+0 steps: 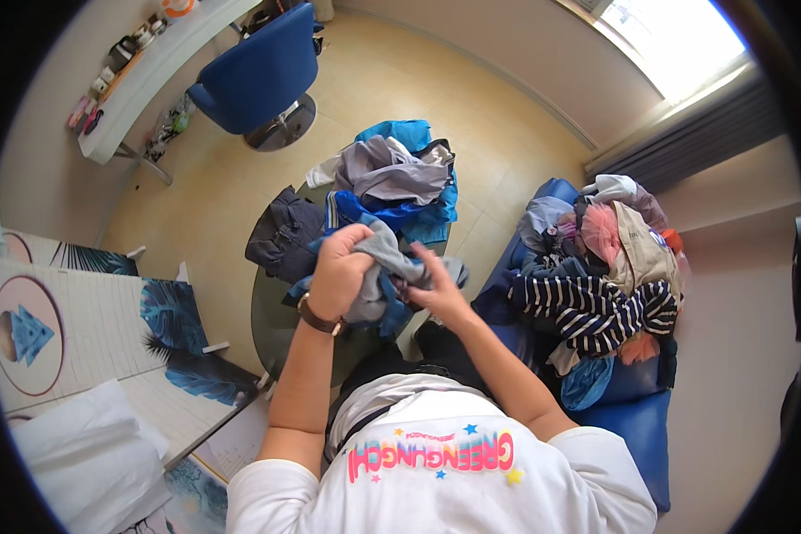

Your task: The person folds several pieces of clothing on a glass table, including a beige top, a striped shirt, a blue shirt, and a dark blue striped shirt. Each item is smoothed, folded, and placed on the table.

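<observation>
My left hand (pixel 339 270), with a watch on its wrist, grips a bunched grey and blue garment (pixel 380 253) above the round dark glass table (pixel 274 327). My right hand (pixel 442 294) is at the garment's right side, its fingers spread and slightly blurred; whether it pinches any cloth is unclear. Beyond my left hand lies dark grey folded clothing (pixel 286 233) at the table's left edge. Farther back is a heap with a light grey garment (pixel 390 170), a bright blue piece with a striped band (pixel 374 208) and turquoise clothing (pixel 400 133).
At right, a blue padded bench (pixel 634 414) bears a heap of clothes, with a striped top (pixel 594 307) in front. A blue swivel chair (pixel 260 70) stands far left near a white wall desk (pixel 167 60). Nearer left is a printed cabinet (pixel 107 320) with white sheeting (pixel 93 454).
</observation>
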The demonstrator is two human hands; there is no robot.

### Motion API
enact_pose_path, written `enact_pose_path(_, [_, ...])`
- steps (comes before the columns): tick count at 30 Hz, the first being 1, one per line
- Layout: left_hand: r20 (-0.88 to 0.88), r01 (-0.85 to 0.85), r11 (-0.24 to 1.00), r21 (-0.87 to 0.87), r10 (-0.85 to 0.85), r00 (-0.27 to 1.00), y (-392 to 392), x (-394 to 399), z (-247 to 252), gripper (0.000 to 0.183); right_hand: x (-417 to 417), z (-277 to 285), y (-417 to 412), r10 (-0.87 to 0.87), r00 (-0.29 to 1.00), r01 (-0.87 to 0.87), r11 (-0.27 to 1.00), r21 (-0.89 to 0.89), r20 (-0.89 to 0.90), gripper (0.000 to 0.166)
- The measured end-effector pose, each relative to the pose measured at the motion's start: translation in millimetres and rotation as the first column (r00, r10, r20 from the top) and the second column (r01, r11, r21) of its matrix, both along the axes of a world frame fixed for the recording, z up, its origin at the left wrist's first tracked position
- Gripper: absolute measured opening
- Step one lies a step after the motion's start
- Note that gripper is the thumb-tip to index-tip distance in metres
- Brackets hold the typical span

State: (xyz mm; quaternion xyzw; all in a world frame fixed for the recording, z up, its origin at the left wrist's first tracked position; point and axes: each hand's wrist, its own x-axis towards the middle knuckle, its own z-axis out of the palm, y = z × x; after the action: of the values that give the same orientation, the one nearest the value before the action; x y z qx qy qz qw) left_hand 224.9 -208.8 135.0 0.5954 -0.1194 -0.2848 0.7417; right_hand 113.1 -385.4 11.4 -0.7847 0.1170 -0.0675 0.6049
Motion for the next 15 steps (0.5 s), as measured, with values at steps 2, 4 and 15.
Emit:
enact_pose_path(2, [0.010, 0.063, 0.998, 0.012, -0.063, 0.998, -12, -4, -2, 0.007, 8, 19, 12, 0.112, 0.954, -0.026, 0.954, 0.297, -0.279, 0.031])
enact_pose_path(4, [0.116, 0.079, 0.992, 0.101, -0.091, 0.989, -25, -2, 0, 0.008, 5, -3, -12, 0.026, 0.994, -0.006, 0.983, 0.184, -0.106, 0.024])
enact_pose_path(15, [0.880, -0.443, 0.802, 0.400, -0.201, 0.430, -71, 24, -44, 0.017, -47, 90, -157, -0.461, 0.886, 0.450, 0.879, 0.154, 0.041, 0.005])
